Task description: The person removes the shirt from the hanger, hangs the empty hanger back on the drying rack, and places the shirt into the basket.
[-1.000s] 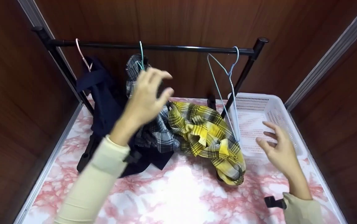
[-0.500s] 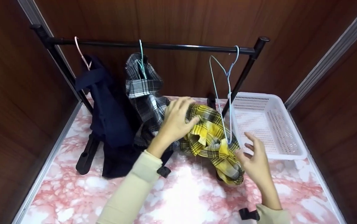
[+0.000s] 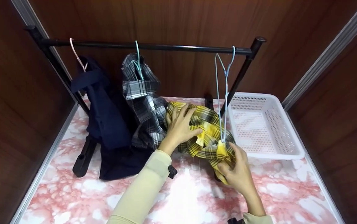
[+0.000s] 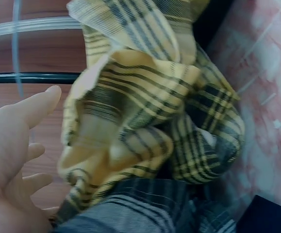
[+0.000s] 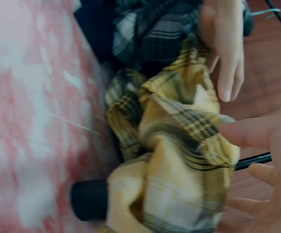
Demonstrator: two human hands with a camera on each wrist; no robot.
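We see a pink marbled tabletop (image 3: 181, 199) bearing a black garment rail (image 3: 153, 47) that spans the far side from left to right. On the rail hang, from left to right, a navy garment (image 3: 107, 115), a grey plaid shirt (image 3: 144, 102) and a bare blue wire hanger (image 3: 223, 93). A white perforated basket (image 3: 290, 152) stands at the right, just beside the rail's right post. The yellow plaid shirt (image 3: 209, 137) lies crumpled on the tabletop at the centre, below the blue hanger and touching the grey plaid shirt on its left. The left hand (image 3: 180, 127) rests on the far left part of the yellow shirt, fingers straight and spread over the cloth. The right hand (image 3: 237, 169) meets the shirt's near right edge; its thumb and fingers close on a fold of the yellow cloth, with the rest of the shirt lying beyond the fingertips, toward the rail.
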